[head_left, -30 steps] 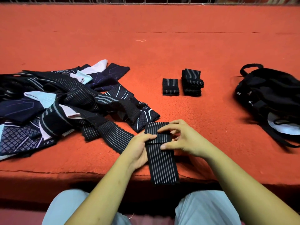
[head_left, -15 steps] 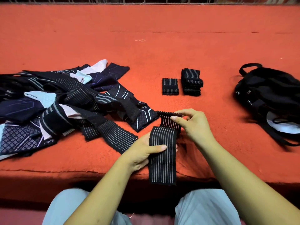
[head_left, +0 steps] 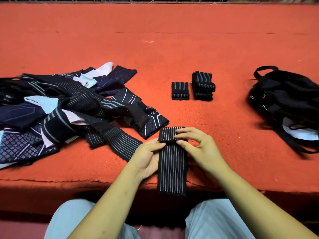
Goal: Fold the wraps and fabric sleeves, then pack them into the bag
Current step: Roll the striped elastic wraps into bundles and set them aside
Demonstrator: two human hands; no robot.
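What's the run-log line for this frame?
step: fold wrap | left hand: holds wrap | right hand: pinches folded end | done: folded wrap beside stack | pile: left | bag: right

— What colour is the fuzzy carpeted surface (head_left: pixel 172 49)?
— Orange-red. The long elastic wrap (head_left: pixel 171 169) is black with thin white stripes; so are the folded wraps (head_left: pixel 202 86).
— And the soft fabric bag (head_left: pixel 284 90)?
— Black, small white marks.

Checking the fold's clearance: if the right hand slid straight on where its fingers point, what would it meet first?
The right hand pinches the striped wrap itself; beyond it, probably the left hand, depth unclear.
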